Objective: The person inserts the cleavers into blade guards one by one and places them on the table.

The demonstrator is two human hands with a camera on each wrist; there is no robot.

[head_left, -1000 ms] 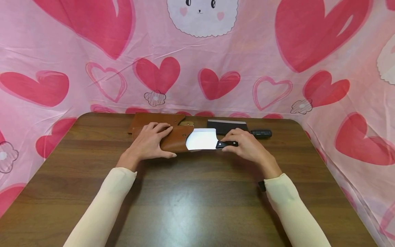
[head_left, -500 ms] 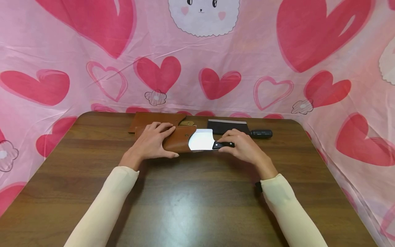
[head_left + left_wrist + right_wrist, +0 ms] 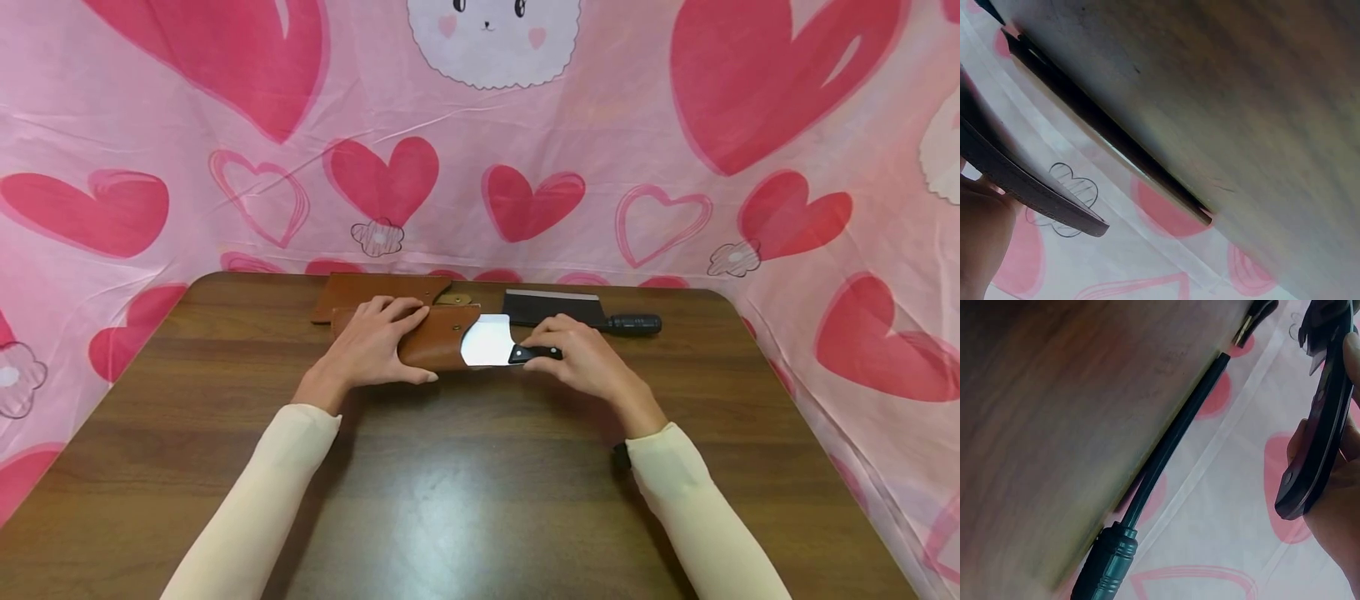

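The silver cleaver (image 3: 486, 341) sits with its front part hidden in the near leather sheath (image 3: 435, 347), its handle (image 3: 537, 353) pointing right, presumably so that the blade stays lined up with the sheath's mouth. Both appear held up off the wooden table (image 3: 450, 483), likely for finger room. The left hand (image 3: 372, 343) holds the sheath in a fairly wide grasp, thumb by the near edge; the right hand (image 3: 580, 357) pinches the black handle narrowly, probably to steer it. The far sheath (image 3: 378, 288) and black cleaver (image 3: 551, 309) lie beyond, seemingly set aside
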